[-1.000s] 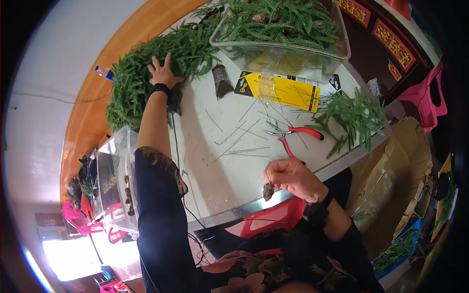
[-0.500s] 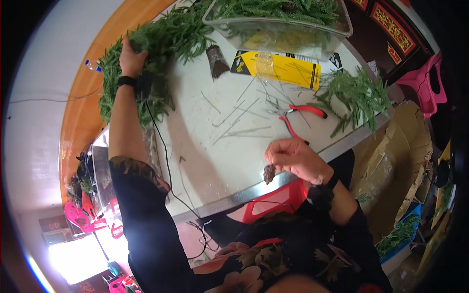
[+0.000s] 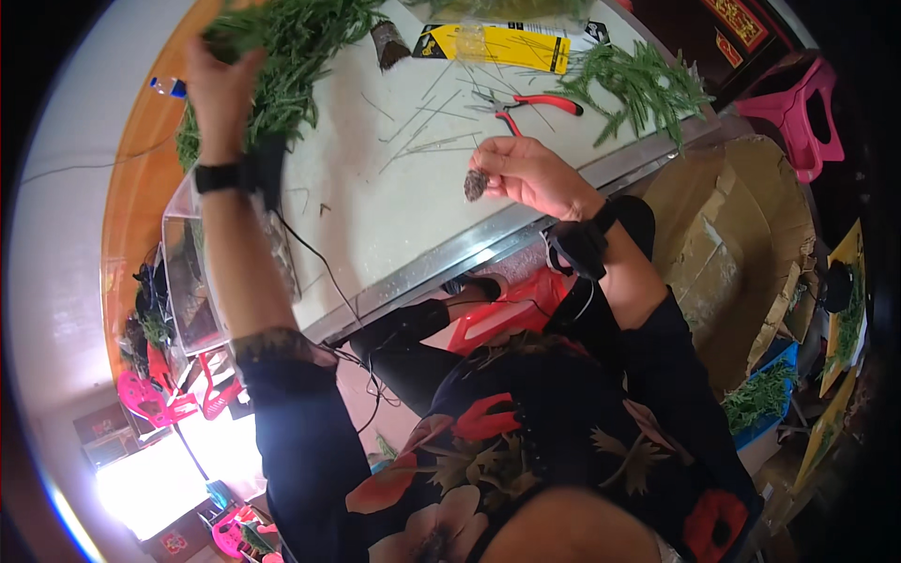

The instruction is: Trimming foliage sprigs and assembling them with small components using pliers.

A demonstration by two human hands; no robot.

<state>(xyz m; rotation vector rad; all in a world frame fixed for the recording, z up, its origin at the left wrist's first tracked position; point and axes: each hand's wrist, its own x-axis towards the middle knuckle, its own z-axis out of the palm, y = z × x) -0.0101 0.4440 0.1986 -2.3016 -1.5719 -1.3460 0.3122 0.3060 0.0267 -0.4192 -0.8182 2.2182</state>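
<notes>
The white bench [image 3: 357, 225] leaves room along its near edge [image 3: 479, 253] between the left hand [image 3: 223, 94], spread wide at greenery [image 3: 286, 56], and right hand [image 3: 533, 174], pinching a brown, scaly cone [image 3: 475, 185].

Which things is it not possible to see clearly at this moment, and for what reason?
All in the head view:
- Left hand: blurred; whether it holds any green sprigs cannot be told.
- Clear tub: mostly cut off by the upper edge, contents too.
- Brown cone: partly covered by the right hand.
</notes>
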